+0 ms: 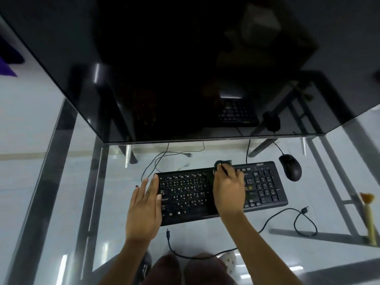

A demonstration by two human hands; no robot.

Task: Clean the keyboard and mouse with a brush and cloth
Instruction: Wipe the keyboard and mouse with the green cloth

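Note:
A black keyboard (265, 188) lies on the glass table. My left hand (145, 204) rests flat on its left end with fingers spread, pressing on the edge. My right hand (228, 188) is over the middle of the keyboard, closed on a dark cloth (223, 163) that sticks out at the keyboard's far edge. A black mouse (291, 167) sits beyond the keyboard's right end. The brush (368, 214), with a yellowish handle and orange bristles, lies at the far right of the table.
A large dark monitor (164, 68) stands close behind the keyboard. Loose black cables (304, 223) curl on the glass table (61, 182) near and right of the keyboard. My knees show below the glass at the bottom.

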